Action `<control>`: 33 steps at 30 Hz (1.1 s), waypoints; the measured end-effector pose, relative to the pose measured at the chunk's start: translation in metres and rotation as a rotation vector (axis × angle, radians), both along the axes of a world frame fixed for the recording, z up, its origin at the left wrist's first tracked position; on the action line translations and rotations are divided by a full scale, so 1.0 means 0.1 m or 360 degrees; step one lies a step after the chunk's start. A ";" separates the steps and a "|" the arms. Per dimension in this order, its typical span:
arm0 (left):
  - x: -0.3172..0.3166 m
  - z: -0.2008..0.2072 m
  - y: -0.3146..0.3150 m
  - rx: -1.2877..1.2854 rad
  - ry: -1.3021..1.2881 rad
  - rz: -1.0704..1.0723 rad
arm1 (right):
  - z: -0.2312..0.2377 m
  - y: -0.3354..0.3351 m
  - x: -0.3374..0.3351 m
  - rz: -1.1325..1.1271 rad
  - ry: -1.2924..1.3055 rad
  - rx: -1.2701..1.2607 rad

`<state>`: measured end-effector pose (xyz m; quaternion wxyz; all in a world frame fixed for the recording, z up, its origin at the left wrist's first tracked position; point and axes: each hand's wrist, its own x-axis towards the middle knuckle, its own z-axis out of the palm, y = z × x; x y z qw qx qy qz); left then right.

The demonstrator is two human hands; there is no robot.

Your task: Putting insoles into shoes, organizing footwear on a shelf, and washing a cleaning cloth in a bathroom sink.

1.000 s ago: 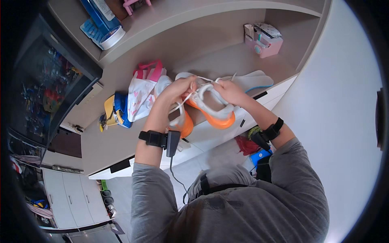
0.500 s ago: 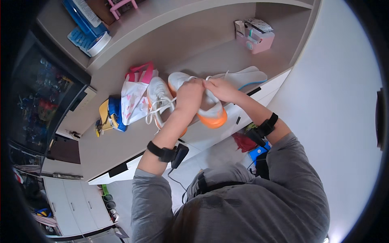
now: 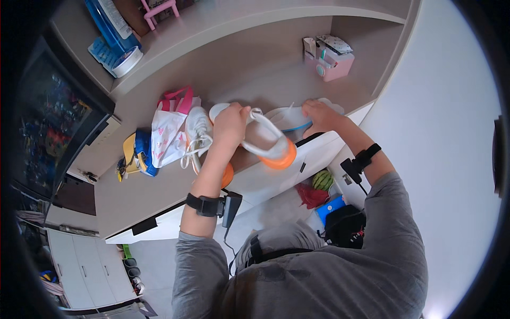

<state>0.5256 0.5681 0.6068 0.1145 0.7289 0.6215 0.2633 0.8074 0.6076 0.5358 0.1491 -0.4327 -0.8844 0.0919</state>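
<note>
My left hand (image 3: 229,125) is closed on the tongue and lace area of a white sneaker (image 3: 277,142) with an orange sole, whose heel points toward me over the counter's front edge. Beside it, to the left, lies a second white sneaker (image 3: 198,129) with loose white laces, partly behind my left forearm. My right hand (image 3: 320,116) has its fingers closed around a pale insole (image 3: 287,118) with a blue edge, just right of the held shoe. Another pale flat end (image 3: 333,104) shows beyond that hand; whether it belongs to the same insole I cannot tell.
A white gift bag (image 3: 169,135) with pink handles and a yellow-and-blue cloth item (image 3: 139,151) stand at the left. Toward the back right is a pink box (image 3: 336,64). Below the counter's front lie a watermelon (image 3: 322,180) and a black bag (image 3: 344,226).
My right hand has left the sneaker and moved right onto the insole. My left hand keeps its hold on the shoe, which has turned and tilted slightly.
</note>
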 end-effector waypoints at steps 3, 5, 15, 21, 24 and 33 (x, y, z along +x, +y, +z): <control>0.12 0.09 -0.03 0.0095 -0.0021 0.0085 | 0.07 0.01 0.03 0.0074 -0.0127 0.0127; 0.14 -0.10 0.07 0.0039 -0.0098 0.0065 | 0.13 -0.01 0.04 0.0053 -0.0066 0.0065; 0.42 -0.57 0.10 -0.0016 -0.1937 0.0369 | 0.43 0.21 0.48 -0.0210 -0.0346 0.0581; 0.38 -0.68 0.11 0.0183 -0.1595 0.0045 | 1.19 0.17 0.76 -0.0383 -0.0782 -0.0357; 0.22 -0.68 0.17 0.0014 -0.1174 -0.0376 | 1.55 0.23 0.93 -0.0539 -0.0989 -0.0542; 0.38 -0.39 0.01 -0.0004 -0.0397 -0.0412 | 1.82 -0.08 1.18 -0.0838 -0.1139 0.0057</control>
